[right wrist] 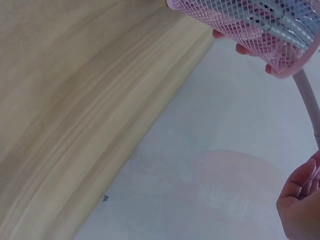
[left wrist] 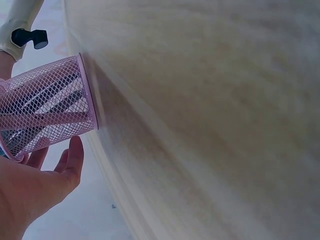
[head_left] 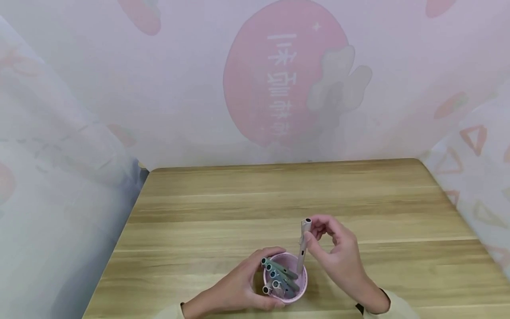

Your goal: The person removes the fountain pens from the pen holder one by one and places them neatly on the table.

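Observation:
A pink mesh pen cup (head_left: 301,287) stands on the wooden table (head_left: 279,199) near its front edge, with several grey-green pens (head_left: 279,277) leaning inside it. My left hand (head_left: 243,283) curls round the cup's left side. My right hand (head_left: 332,248) pinches the top of a light grey pen (head_left: 303,246) that stands nearly upright, its lower end inside the cup's right rim. The left wrist view shows the pink mesh cup (left wrist: 47,107) and the left hand (left wrist: 37,182) beside it. In the right wrist view are the cup (right wrist: 250,25), the grey pen (right wrist: 309,107) and the right hand's fingers (right wrist: 300,200).
Bare wood stretches behind and to both sides of the cup. A pale cloth backdrop (head_left: 279,79) with a pink strawberry print rises behind the table and along both sides. The table's front edge lies close to my wrists.

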